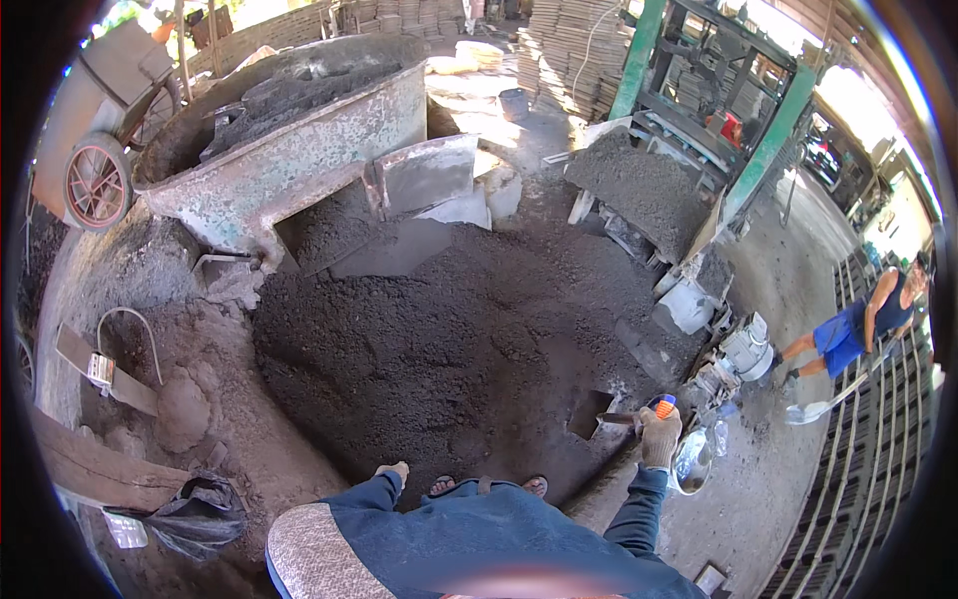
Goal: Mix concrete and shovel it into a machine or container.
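My right hand (660,438), in a knitted work glove, grips the handle of a hoe-like or shovel-like tool (620,418). Its flat, squarish dark blade (589,414) is close to the floor at the right edge of a wide heap of dark, damp-looking mix (419,352). An orange and blue piece (664,406) shows at the top of that hand; whether it is the handle's end, I cannot tell. Low beside my body is my left hand (394,472), partly hidden by the sleeve, its fingers not clear. My sandalled feet stand at the heap's near edge.
A large weathered metal mixing tub (299,153) stands behind the heap. At right are a green-framed press machine (771,165) with a loaded hopper (636,187) and an electric motor (746,352). A person (861,322) holds a shovel (812,412) beside racked blocks (853,479).
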The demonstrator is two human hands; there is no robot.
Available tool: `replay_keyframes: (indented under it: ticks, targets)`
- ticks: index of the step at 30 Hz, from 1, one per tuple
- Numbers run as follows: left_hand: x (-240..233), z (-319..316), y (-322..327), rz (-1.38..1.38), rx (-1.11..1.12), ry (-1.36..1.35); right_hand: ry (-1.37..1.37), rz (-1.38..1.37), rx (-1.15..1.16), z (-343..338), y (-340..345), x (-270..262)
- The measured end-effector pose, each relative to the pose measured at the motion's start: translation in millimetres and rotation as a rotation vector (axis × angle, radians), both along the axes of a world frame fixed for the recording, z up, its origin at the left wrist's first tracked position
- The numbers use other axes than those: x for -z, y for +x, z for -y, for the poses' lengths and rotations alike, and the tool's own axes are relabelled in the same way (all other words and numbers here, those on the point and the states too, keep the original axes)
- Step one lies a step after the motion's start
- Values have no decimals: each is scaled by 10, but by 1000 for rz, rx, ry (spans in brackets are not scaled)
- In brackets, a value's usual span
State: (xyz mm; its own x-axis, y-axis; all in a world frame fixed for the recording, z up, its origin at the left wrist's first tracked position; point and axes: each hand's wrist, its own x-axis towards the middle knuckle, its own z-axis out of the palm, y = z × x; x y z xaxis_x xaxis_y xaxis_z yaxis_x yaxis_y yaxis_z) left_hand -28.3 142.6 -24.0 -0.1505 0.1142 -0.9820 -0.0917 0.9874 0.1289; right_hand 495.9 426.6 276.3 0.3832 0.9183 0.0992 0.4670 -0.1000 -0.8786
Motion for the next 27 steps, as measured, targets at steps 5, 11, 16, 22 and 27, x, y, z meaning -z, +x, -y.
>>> replay_keyframes:
  ticks: [5,11,16,22,27]
  targets:
    - [-169,-46,192,-79,-60,-90,23,89,58,73,44,-37]
    - [-254,-617,414,-33,-134,44,-79,226,163,184,-175,-247]
    - [-344,-1137,572,-8,-17,161,-182,232,190,255,-361,-388]
    - [-287,-1385,550,13,93,96,-314,125,172,416,-397,-503]
    - [14,-1246,380,76,87,-24,-297,60,187,453,-225,-514]
